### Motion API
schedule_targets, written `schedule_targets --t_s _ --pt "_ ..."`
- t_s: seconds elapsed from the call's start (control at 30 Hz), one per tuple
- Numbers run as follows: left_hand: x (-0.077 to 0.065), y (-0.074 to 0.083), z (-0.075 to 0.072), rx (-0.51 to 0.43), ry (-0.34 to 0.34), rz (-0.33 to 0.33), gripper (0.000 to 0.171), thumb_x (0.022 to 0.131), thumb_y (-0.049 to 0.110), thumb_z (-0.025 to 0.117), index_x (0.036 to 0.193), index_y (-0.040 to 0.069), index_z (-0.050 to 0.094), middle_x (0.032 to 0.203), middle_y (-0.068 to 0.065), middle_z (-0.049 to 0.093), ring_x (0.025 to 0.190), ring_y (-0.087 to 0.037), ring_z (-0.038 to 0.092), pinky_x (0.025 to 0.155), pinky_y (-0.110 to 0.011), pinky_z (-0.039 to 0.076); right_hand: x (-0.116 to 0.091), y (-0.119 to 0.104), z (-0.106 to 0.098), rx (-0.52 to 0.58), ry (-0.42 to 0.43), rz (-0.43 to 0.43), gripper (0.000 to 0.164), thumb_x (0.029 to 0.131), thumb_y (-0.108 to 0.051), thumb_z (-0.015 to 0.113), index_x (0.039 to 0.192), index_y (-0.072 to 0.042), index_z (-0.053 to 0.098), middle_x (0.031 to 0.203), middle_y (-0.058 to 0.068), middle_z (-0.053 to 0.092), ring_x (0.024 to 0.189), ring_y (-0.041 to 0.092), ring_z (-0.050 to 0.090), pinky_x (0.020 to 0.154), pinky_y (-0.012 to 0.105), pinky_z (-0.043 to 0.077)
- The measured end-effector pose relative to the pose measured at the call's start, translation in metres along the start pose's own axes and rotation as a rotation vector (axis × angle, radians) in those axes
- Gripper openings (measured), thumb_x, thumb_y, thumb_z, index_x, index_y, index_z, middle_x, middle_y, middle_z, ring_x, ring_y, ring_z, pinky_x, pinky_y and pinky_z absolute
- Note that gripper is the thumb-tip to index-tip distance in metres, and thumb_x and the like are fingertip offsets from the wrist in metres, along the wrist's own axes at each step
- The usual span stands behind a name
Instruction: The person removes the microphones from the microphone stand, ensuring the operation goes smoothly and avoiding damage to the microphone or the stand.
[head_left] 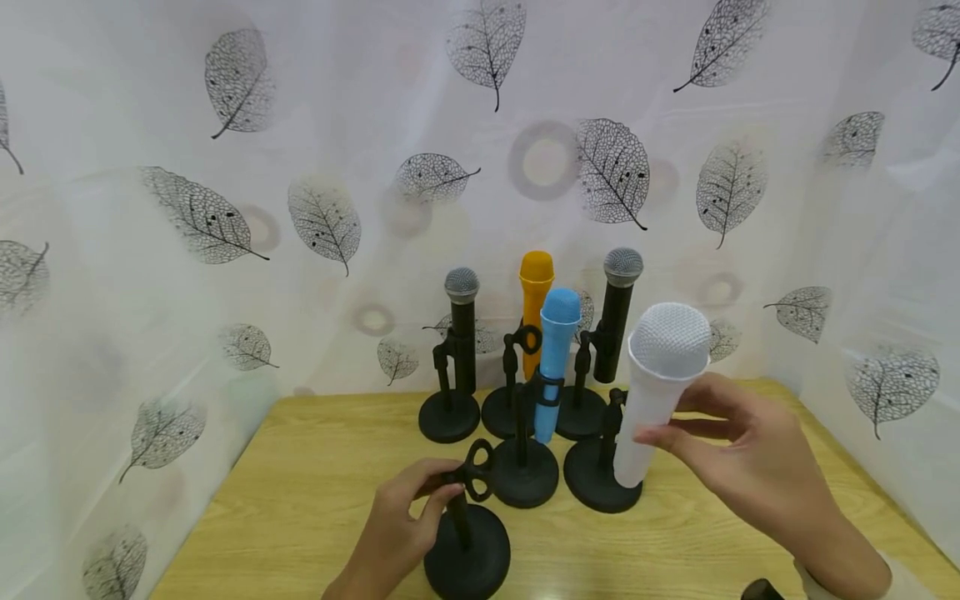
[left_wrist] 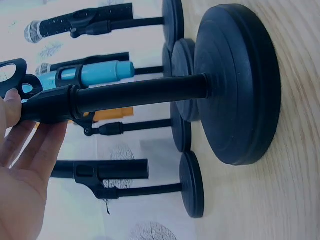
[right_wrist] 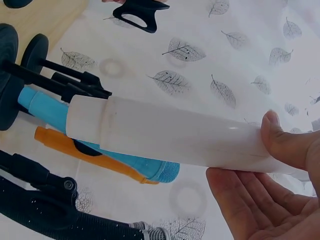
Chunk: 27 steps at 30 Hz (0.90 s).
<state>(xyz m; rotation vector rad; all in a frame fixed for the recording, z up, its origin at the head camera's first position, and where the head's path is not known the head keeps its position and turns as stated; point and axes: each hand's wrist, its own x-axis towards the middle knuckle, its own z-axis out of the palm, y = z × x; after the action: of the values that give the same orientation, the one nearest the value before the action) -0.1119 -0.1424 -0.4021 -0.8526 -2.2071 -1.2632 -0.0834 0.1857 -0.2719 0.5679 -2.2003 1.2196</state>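
My right hand (head_left: pixel 757 467) pinches a white microphone (head_left: pixel 660 367) between thumb and fingers, its mesh head up and its lower end tilted slightly left. Close behind that microphone is a black stand (head_left: pixel 588 483), partly covered by it. At the front, my left hand (head_left: pixel 405 517) grips the top of another black desk microphone stand (head_left: pixel 467 558), just under its ring-shaped clip (head_left: pixel 478 471). Nothing sits in this clip. The left wrist view shows the stand's round base (left_wrist: pixel 235 100) on the table and the left fingers (left_wrist: pixel 47 145) around its upper joint.
Behind, a blue microphone (head_left: pixel 557 342) is held in a stand's clip. An orange microphone (head_left: pixel 536 283) and two black microphones with silver heads (head_left: pixel 463 325) stand farther back. A leaf-patterned curtain (head_left: pixel 420 75) encloses the wooden table (head_left: pixel 300 500). A dark object (head_left: pixel 761 590) shows at the bottom edge.
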Motion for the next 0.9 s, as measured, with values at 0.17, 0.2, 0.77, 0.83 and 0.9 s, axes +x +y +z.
schedule_targets --t_s 0.17,0.2,0.77,0.83,0.9 --pt "0.000 -0.006 -0.007 0.033 0.026 0.003 0.026 0.088 0.006 0.065 0.112 0.014 0.062 0.103 0.000 0.066 0.087 -0.011 0.067 0.074 -0.024 0.055 0.000 0.006 -0.009 -0.052 0.003 0.034 0.045 0.065 0.000 0.085 0.104 -0.012 0.066 0.089 -0.002 0.069 0.080 0.006 0.066 0.068 0.020 0.055" --pt "0.000 -0.008 -0.009 0.041 0.030 0.000 0.026 0.088 0.006 0.065 0.113 0.014 0.062 0.104 0.000 0.066 0.088 -0.011 0.067 0.074 -0.023 0.055 0.000 0.007 -0.010 -0.068 0.009 0.044 0.046 0.065 -0.001 0.085 0.104 -0.013 0.066 0.089 -0.003 0.069 0.080 0.006 0.066 0.068 0.020 0.055" --pt "-0.002 -0.023 -0.036 0.158 0.079 -0.092 0.026 0.087 0.006 0.067 0.112 0.011 0.063 0.100 -0.001 0.067 0.086 -0.012 0.066 0.073 -0.021 0.055 -0.006 0.025 -0.032 -0.109 0.074 0.097 0.038 0.068 0.000 0.083 0.102 -0.010 0.070 0.087 -0.004 0.070 0.078 0.002 0.067 0.066 0.016 0.053" --pt "-0.002 -0.025 -0.038 0.170 0.088 -0.090 0.027 0.086 0.005 0.067 0.112 0.010 0.064 0.101 -0.001 0.067 0.087 -0.012 0.066 0.073 -0.021 0.055 -0.006 0.029 -0.034 -0.121 0.074 0.107 0.037 0.069 -0.001 0.083 0.103 -0.009 0.070 0.088 -0.005 0.070 0.078 0.000 0.066 0.066 0.015 0.053" --pt "-0.002 -0.028 -0.041 0.182 0.102 -0.080 0.027 0.085 0.003 0.068 0.112 0.009 0.064 0.101 -0.002 0.067 0.087 -0.012 0.066 0.072 -0.020 0.054 -0.007 0.033 -0.037 -0.140 0.076 0.124 0.037 0.070 -0.003 0.083 0.104 -0.009 0.070 0.088 -0.008 0.070 0.079 -0.002 0.065 0.066 0.013 0.052"
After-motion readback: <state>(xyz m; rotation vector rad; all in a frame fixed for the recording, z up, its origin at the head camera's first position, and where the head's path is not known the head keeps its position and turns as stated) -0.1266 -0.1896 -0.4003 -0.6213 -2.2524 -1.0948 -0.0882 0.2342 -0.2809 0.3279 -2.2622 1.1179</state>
